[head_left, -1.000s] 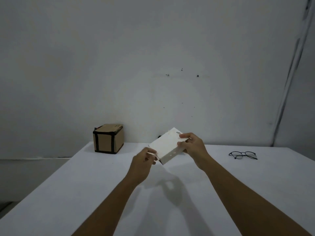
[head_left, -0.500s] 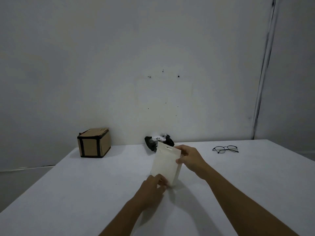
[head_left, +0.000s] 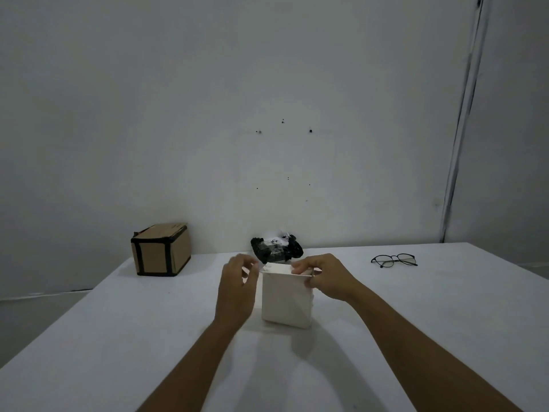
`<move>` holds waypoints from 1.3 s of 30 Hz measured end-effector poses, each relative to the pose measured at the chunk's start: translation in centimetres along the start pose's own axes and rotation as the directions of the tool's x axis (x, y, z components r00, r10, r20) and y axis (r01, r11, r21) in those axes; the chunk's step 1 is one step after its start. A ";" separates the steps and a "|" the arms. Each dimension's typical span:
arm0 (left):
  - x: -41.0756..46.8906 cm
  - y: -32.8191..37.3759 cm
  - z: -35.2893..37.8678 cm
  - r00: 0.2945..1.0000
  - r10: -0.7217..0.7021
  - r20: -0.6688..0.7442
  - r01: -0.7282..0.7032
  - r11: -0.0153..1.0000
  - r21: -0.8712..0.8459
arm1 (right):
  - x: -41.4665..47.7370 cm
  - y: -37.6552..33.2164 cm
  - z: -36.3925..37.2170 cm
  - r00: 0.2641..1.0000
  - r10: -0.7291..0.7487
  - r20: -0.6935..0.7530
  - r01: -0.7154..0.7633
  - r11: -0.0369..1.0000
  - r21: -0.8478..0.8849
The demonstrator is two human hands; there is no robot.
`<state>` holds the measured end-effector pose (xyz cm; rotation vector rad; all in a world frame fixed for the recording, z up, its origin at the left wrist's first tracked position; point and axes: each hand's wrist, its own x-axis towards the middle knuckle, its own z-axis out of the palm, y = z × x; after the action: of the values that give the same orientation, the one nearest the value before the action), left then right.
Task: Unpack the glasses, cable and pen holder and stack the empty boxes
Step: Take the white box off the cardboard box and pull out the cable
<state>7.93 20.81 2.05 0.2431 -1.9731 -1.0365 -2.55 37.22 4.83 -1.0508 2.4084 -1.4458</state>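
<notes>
The left forearm [head_left: 193, 358] and the right forearm [head_left: 416, 346] are showing bare along their whole visible length, each narrowing toward the wrist. The left hand [head_left: 237, 288] and the right hand [head_left: 325, 279] are likewise going uncovered, the fingers [head_left: 303, 267] bare. Blur is softening the left hand's fingers, hiding finer detail.

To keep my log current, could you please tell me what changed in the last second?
The white box, held tilted in the air, now stands upright on the table. The right hand still pinches its top edge; the left hand moved from its lower corner to the top, grip unclear. The cardboard box, black bundle and glasses stayed put.
</notes>
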 end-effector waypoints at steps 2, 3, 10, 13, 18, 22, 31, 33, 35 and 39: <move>1.1 0.6 -0.1 0.998 0.005 0.068 -0.005 1.000 0.007 | 0.0 0.0 0.0 1.000 -0.016 -0.004 0.016 0.999 -0.043; 1.6 0.7 -0.1 0.993 0.010 0.121 -0.014 0.999 0.031 | 0.0 0.0 -0.1 1.000 -0.026 -0.009 0.025 0.998 -0.064; 2.6 1.3 0.9 0.924 -0.059 0.377 -0.024 0.977 0.211 | 0.0 -0.2 0.0 0.996 -0.085 -0.035 0.077 0.978 -0.195; 2.5 1.3 1.0 0.921 -0.042 0.388 -0.069 0.961 0.267 | -0.2 -0.3 -0.1 0.996 -0.086 -0.025 0.079 0.978 -0.193; 2.2 1.3 1.0 0.912 -0.013 0.410 -0.146 0.924 0.353 | -0.3 -1.0 -0.2 1.000 -0.025 0.015 0.027 0.989 -0.144; 2.2 1.3 1.1 0.916 0.033 0.399 -0.208 0.891 0.404 | -0.1 -1.6 -0.4 1.000 0.020 0.014 -0.018 0.988 -0.153; 2.9 2.0 1.5 0.929 -0.092 0.358 -0.077 0.899 0.432 | 0.0 -2.4 0.0 0.996 0.030 0.089 0.007 0.919 -0.394; 2.7 2.1 1.6 0.924 -0.115 0.366 -0.051 0.908 0.415 | -0.3 -2.4 0.1 0.996 0.043 0.084 -0.008 0.924 -0.382; 2.6 2.2 1.9 0.912 -0.147 0.383 -0.020 0.917 0.399 | -0.4 -2.4 0.2 0.996 0.043 0.078 -0.010 0.924 -0.382; 2.4 2.6 2.5 0.865 -0.207 0.458 0.023 0.927 0.375 | -0.6 -2.7 0.0 0.991 0.100 0.086 -0.067 0.943 -0.326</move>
<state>5.09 22.70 4.74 0.3252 -2.6477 -0.8584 -0.74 36.83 6.94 -1.0385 2.6364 -0.9652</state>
